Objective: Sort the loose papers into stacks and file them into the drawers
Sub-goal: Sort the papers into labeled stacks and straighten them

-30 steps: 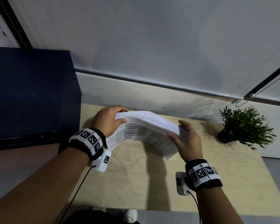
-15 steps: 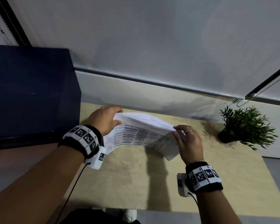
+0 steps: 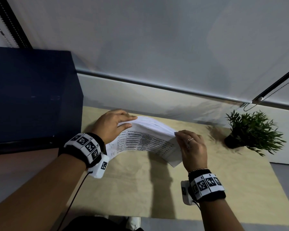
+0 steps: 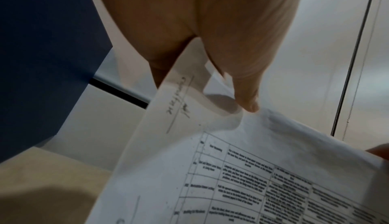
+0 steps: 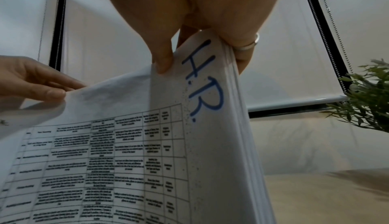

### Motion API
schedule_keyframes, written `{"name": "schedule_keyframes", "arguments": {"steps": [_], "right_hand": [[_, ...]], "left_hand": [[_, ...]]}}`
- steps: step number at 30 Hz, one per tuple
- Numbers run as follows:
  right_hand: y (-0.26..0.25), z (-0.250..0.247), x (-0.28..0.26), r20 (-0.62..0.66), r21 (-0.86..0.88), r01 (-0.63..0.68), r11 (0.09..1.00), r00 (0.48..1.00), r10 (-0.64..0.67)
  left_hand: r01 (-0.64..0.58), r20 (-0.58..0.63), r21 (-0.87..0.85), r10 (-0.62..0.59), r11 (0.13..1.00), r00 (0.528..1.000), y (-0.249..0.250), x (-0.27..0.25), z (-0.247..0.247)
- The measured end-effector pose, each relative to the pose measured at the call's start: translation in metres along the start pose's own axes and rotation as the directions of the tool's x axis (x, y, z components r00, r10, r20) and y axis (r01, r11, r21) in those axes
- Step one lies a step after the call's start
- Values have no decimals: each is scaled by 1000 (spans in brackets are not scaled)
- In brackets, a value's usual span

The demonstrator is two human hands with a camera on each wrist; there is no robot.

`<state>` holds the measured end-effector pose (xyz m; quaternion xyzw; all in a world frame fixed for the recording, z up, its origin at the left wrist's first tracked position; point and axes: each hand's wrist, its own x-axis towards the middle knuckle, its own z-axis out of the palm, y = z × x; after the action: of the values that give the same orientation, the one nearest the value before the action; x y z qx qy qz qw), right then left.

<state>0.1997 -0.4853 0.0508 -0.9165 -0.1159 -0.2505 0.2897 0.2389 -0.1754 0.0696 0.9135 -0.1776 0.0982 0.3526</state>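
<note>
A bowed stack of white papers [image 3: 145,135] with a printed table hangs just above the wooden table [image 3: 140,189], held at both ends. My left hand [image 3: 113,125] pinches its left edge between thumb and fingers; the left wrist view shows the thumb [image 4: 244,94] on the sheet [image 4: 231,177]. My right hand [image 3: 192,147] grips the right end. In the right wrist view the thumb [image 5: 162,58] and ringed finger clamp the stack [image 5: 210,127], whose near sheet bears "H.R." in blue marker. The dark blue drawer cabinet [image 3: 28,97] stands at the left, its drawers not visible.
A small potted plant [image 3: 250,130] stands at the table's far right corner. A white wall ledge and roller blind with bead chain [image 3: 250,104] run behind the table. The table's front edge lies near my body, with a shoe below it.
Both hands have lowered the stack toward the table and drawn it slightly left. The right hand has turned so its fingers close over the stack's right end.
</note>
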Motion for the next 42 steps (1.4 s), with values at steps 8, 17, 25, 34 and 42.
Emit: {"name": "schedule_keyframes", "arguments": {"steps": [8, 17, 25, 34, 42], "right_hand": [[1, 1, 0, 77, -104, -146, 984, 985, 155], [3, -12, 11, 96, -157, -274, 949, 952, 291], [17, -3, 1, 120, 527, -599, 603, 755, 645], [22, 9, -10, 66, 614, -523, 591, 780, 622], [17, -2, 2, 52, 531, -495, 688, 830, 556]], "left_hand": [[72, 86, 195, -90, 978, 992, 0, 1, -5], [207, 81, 338, -247, 918, 966, 1, 2, -10], [536, 11, -460, -599, 708, 800, -13, -7, 5], [439, -45, -613, -584, 657, 811, -12, -20, 22], [464, -27, -619, -608, 633, 794, -18, -21, 18]]}}
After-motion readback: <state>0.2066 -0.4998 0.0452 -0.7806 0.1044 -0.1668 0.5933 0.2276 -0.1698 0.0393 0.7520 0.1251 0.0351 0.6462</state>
